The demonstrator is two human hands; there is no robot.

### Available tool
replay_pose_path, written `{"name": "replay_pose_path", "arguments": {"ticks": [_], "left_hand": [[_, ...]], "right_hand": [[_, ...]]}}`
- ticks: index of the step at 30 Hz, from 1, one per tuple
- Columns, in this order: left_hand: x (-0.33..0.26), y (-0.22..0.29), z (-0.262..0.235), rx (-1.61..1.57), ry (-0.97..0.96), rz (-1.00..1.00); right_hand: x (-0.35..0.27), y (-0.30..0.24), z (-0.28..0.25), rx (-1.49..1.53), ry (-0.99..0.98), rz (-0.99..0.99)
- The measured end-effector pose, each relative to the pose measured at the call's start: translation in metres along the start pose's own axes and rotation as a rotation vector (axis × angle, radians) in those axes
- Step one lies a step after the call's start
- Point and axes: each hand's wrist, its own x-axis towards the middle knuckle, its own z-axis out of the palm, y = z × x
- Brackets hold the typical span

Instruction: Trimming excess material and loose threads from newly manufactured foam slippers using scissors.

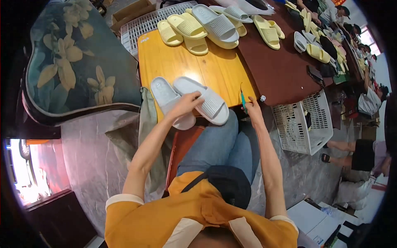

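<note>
A pair of light grey slide slippers lies at the near left of the yellow wooden table (223,68), its front ends reaching over the edge by my lap. My left hand (188,104) is closed on the right grey slipper (213,105), fingers curled at its ribbed strap. Under my wrist, partly covered, rests the left grey slipper (165,91). In my right hand (253,110), by the table's right corner, is a slim teal-handled tool (242,98) with a thin curved metal tip pointing away from me. The tip touches no slipper.
Pale yellow slippers (186,25) and a grey slipper (215,22) pile at the table's far end. A dark red table (273,72) adjoins on the right, with more slippers. A white plastic crate (291,124) stands below it. Left is a floral padded chair (78,62). Several people sit farther right.
</note>
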Motion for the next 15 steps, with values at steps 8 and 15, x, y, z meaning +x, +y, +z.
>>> {"name": "replay_pose_path", "arguments": {"ticks": [8,15], "left_hand": [[-0.027,0.059,0.031,-0.048,-0.186,0.044],[-0.064,0.009,0.082,0.129,0.354,0.205]], "right_hand": [[-0.123,-0.014,0.016,0.111,0.005,-0.271],[-0.176,0.013,0.023,0.032,-0.147,-0.295]]}}
